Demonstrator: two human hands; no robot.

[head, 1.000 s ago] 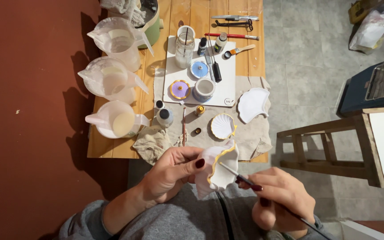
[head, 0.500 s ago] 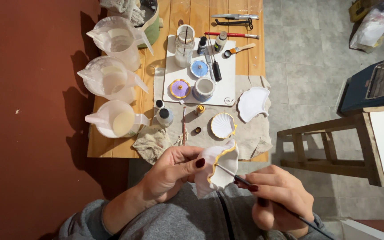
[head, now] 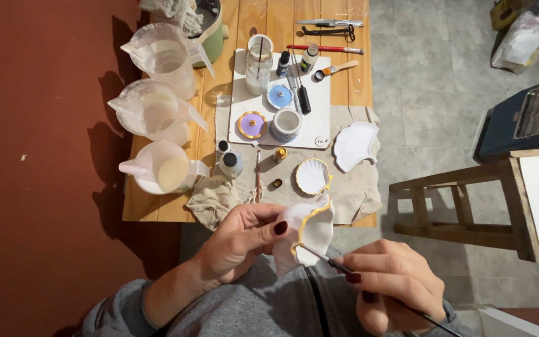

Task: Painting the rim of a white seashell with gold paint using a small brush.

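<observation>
Two hands close to me: my left hand (head: 244, 234) has tipped the white shell dish (head: 310, 228) slightly, fingers clamped, while my right hand (head: 388, 284) pinches the brush (head: 325, 261) still at its gold rim.

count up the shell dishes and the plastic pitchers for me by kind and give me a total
Shell dishes: 3, one in the left hand, one gold-rimmed, one plain white
Plastic pitchers: 3
Total: 6
</observation>
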